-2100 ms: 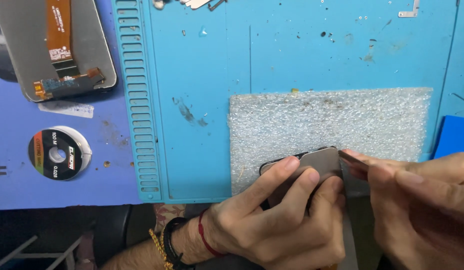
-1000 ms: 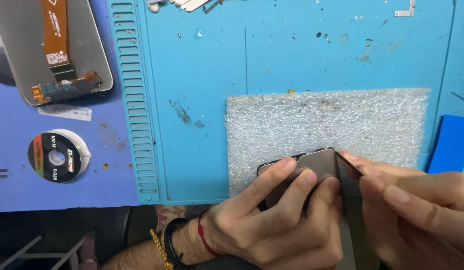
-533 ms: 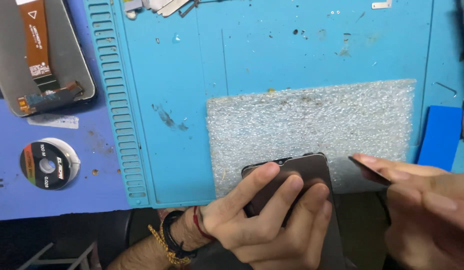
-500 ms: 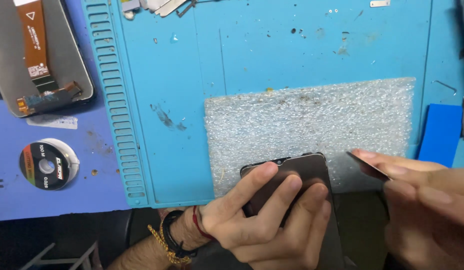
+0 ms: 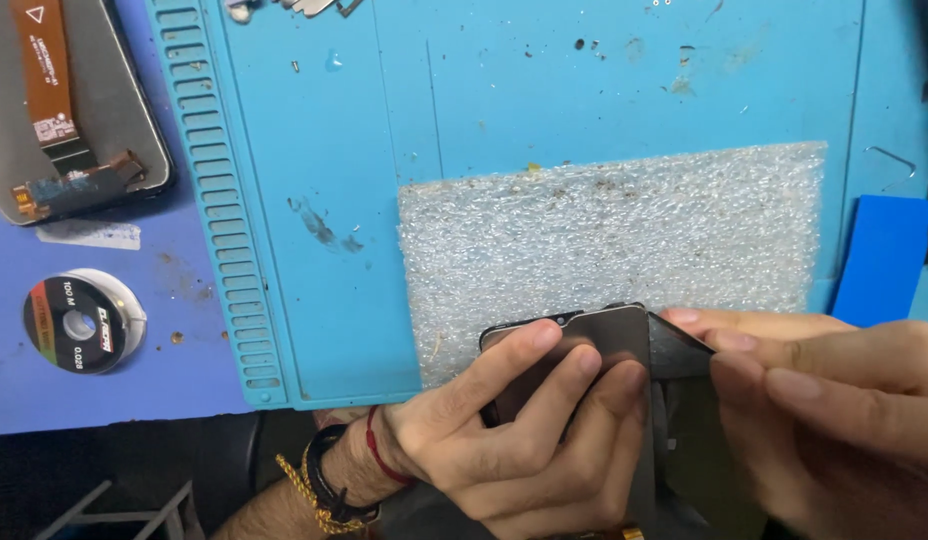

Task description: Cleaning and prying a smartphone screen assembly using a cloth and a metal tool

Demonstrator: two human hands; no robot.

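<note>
Since half a second ago your right hand (image 5: 834, 420) has brought its thin dark pick (image 5: 684, 350) back against the right edge of the phone (image 5: 594, 345), where before it sat clear of it. Your left hand (image 5: 514, 440) is closed around the phone, three fingers (image 5: 529, 365) laid across its face, at the near edge of the bubble-wrap pad (image 5: 614, 230) on the blue repair mat (image 5: 384, 150). The pick is pinched in your right fingertips. Far left lie a display panel (image 5: 74, 110) (flex cable up) and a wire spool (image 5: 82, 322).
</note>
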